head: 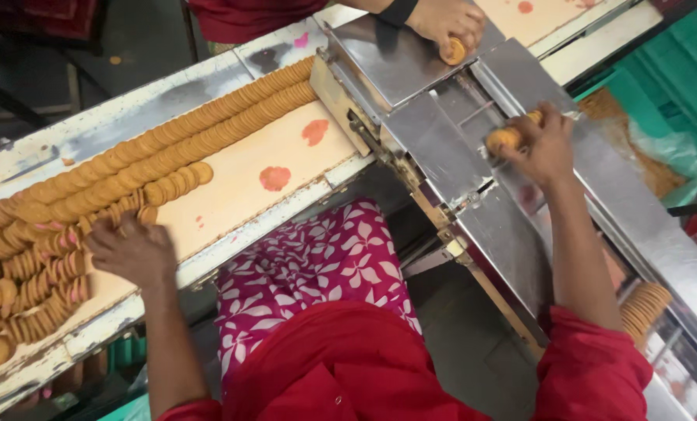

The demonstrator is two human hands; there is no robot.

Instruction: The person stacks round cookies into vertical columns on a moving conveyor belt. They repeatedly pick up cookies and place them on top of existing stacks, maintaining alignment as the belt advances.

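**Biscuits moving from belt to steel chute, most still waiting**

We hold a short stack of sandwich biscuits [507, 138] in our right hand [547, 148], fingers closed round it over the steel chute [442, 148]. Our left hand [130, 249] lies curled on the loose biscuit rows [48, 261] at the near left of the cream belt [247, 183]. Two long rows [200, 125] remain unpicked along the far side. A co-worker's hand [446, 19] grips another biscuit [453, 51] beyond. The middle belt lies bare; the chute's raised edges hem our right.
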